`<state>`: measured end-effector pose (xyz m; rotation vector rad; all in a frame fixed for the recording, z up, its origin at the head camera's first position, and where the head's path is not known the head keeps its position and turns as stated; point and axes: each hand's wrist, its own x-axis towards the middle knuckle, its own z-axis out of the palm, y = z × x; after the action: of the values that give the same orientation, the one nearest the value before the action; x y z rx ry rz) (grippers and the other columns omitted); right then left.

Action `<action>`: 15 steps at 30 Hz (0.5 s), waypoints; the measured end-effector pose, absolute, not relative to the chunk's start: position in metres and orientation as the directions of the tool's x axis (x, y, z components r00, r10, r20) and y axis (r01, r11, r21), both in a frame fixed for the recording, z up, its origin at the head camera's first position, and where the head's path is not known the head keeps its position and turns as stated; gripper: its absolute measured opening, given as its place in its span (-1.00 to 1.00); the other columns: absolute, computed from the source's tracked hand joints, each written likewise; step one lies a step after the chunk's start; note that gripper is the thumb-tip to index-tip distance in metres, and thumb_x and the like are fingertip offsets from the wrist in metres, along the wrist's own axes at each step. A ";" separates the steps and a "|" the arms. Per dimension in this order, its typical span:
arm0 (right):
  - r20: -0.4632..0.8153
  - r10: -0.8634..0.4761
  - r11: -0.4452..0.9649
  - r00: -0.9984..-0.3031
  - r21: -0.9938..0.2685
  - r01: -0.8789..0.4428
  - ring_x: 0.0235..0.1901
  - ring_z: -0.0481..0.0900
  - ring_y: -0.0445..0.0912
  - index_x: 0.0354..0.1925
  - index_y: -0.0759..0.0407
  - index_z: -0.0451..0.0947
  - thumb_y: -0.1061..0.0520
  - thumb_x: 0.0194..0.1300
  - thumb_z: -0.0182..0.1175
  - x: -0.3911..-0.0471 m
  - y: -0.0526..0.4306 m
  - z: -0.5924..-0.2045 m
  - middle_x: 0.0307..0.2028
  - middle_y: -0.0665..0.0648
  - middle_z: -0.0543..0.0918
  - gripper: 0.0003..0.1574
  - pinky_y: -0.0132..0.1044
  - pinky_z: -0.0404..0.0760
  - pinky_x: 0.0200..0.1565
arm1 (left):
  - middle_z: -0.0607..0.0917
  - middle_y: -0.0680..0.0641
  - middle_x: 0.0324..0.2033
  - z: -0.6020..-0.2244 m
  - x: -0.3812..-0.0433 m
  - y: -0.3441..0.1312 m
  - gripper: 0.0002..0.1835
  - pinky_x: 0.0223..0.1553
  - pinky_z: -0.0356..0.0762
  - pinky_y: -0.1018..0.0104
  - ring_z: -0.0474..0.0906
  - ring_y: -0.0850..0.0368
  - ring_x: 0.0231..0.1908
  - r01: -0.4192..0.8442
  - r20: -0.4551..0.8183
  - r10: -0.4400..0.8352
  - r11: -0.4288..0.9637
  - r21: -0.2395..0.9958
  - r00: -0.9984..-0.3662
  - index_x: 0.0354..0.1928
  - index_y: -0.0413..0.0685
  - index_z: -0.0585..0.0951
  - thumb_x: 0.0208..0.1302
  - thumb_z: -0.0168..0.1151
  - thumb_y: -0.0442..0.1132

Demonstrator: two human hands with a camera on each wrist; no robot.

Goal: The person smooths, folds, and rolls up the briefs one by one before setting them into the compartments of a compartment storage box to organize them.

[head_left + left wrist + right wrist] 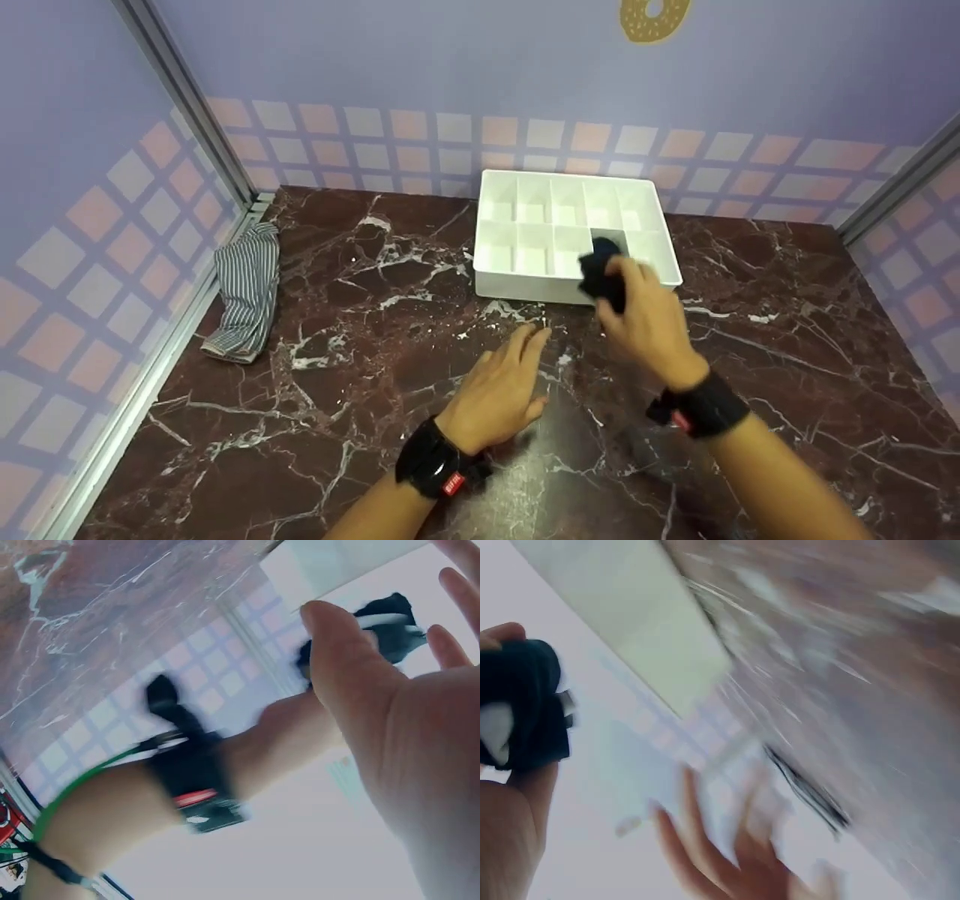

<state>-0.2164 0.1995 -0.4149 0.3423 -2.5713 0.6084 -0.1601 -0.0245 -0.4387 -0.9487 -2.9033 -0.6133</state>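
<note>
Right of centre, right hand (651, 324) grips dark cloth (600, 280) near white box (525, 286). Lower centre, left hand (495, 394) is released.

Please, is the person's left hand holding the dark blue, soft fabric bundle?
No, the right hand grips the dark blue fabric bundle, while the left hand holds nothing.

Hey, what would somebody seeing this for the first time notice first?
Probably the white divided box at the back of the dark marbled table. Next, the dark bundle that the right hand grips by the box's front edge. Then the striped cloth lying near the left wall.
</note>
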 end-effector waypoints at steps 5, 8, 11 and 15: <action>0.436 -0.043 0.915 -0.899 -0.345 -0.211 -0.42 0.56 0.29 -0.15 0.04 0.41 0.11 0.03 0.24 -0.271 0.189 -0.403 0.10 0.19 0.37 -0.63 0.11 0.52 -0.46 | 0.07 -0.22 0.36 -0.439 -0.157 -0.024 -0.05 0.14 0.33 0.04 0.41 -0.02 0.11 0.569 0.095 0.576 0.745 0.347 -0.812 0.41 -0.02 -0.03 0.08 0.30 -0.03; 0.375 -0.044 0.929 -0.926 -0.326 -0.176 -0.41 0.54 0.31 -0.19 0.04 0.45 0.12 0.04 0.20 -0.296 0.183 -0.407 0.09 0.20 0.37 -0.70 0.12 0.50 -0.43 | 0.07 -0.22 0.36 -0.438 -0.156 -0.024 -0.05 0.16 0.30 0.02 0.37 -0.05 0.15 0.570 0.074 0.580 0.755 0.324 -0.811 0.42 -0.01 -0.03 0.09 0.29 -0.01; 0.319 -0.047 0.942 -0.946 -0.301 -0.149 -0.37 0.53 0.34 -0.19 0.08 0.49 0.16 0.04 0.19 -0.313 0.179 -0.414 0.06 0.25 0.38 -0.72 0.15 0.50 -0.37 | 0.08 -0.20 0.36 -0.436 -0.155 -0.024 -0.08 0.18 0.28 0.03 0.34 -0.05 0.17 0.568 0.052 0.583 0.762 0.313 -0.811 0.42 0.02 -0.02 0.11 0.26 0.00; 0.287 -0.049 0.954 -0.957 -0.271 -0.131 -0.37 0.53 0.33 -0.22 0.12 0.56 0.17 0.03 0.22 -0.326 0.172 -0.420 0.03 0.29 0.39 -0.74 0.15 0.51 -0.34 | 0.12 -0.15 0.35 -0.435 -0.154 -0.025 -0.11 0.17 0.29 0.05 0.33 0.00 0.18 0.571 0.032 0.588 0.769 0.288 -0.808 0.41 0.04 0.00 0.13 0.24 0.01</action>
<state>-0.3261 0.1724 -0.4196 0.1330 -2.8266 0.4194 -0.1542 -0.0250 -0.4346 -0.9871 -3.0103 -0.4585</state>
